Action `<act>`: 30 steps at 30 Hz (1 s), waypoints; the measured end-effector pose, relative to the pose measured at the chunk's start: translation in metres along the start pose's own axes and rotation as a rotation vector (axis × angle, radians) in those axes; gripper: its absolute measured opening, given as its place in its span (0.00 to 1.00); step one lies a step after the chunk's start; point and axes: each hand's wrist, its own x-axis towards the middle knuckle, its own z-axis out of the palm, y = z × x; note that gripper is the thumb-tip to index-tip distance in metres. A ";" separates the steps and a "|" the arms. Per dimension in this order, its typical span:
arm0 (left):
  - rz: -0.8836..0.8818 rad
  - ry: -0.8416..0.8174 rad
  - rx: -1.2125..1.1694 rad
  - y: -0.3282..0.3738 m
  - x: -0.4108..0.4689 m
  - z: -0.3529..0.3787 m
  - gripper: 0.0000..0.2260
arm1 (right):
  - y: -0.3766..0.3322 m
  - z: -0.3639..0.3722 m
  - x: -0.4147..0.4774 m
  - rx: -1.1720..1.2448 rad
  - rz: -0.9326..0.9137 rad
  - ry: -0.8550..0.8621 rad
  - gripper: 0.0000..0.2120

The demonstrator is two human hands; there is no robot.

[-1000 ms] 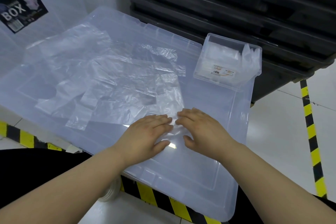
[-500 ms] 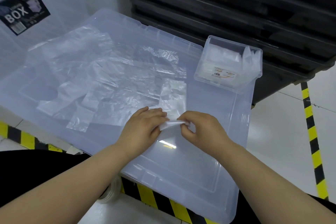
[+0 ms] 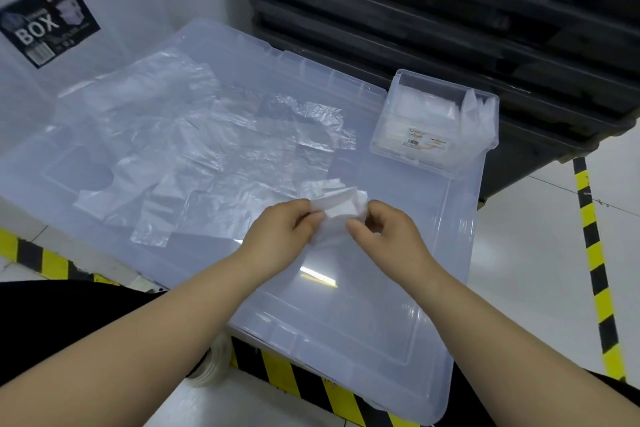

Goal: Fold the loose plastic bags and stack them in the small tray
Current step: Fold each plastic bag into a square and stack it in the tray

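**Folding stage, head view.** The folded plastic bag (image 3: 341,211) was a small, thick wad of milky, translucent film, held over the middle of the clear storage-box lid (image 3: 398,305). The left hand (image 3: 280,236) pinched the bag's left edge between thumb and curled fingers. The right hand (image 3: 388,232) pinched its right edge likewise, and the two hands were close but apart. The loose plastic bags (image 3: 207,156) lay flat, crinkled and overlapping across the lid's left half. The small tray (image 3: 446,166), also clear, stood at the lid's far right corner and held stacked bags (image 3: 424,111).
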 end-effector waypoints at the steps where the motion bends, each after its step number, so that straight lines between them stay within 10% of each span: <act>1: -0.032 -0.015 -0.007 0.001 0.001 0.000 0.11 | 0.001 0.000 0.001 0.019 0.031 0.006 0.10; 12: -0.235 0.090 -0.018 0.008 0.006 -0.007 0.08 | -0.006 0.006 0.020 -0.088 0.178 0.042 0.13; 18: 0.354 0.294 0.588 0.000 -0.002 0.006 0.17 | -0.012 0.013 0.027 -0.281 0.203 0.019 0.18; 26: 0.204 -0.092 0.788 -0.004 0.002 0.021 0.41 | -0.013 0.016 0.024 -0.408 0.132 0.051 0.05; 30: 0.200 -0.104 0.834 -0.005 0.003 0.023 0.43 | -0.005 0.028 0.020 -0.676 -0.112 0.223 0.15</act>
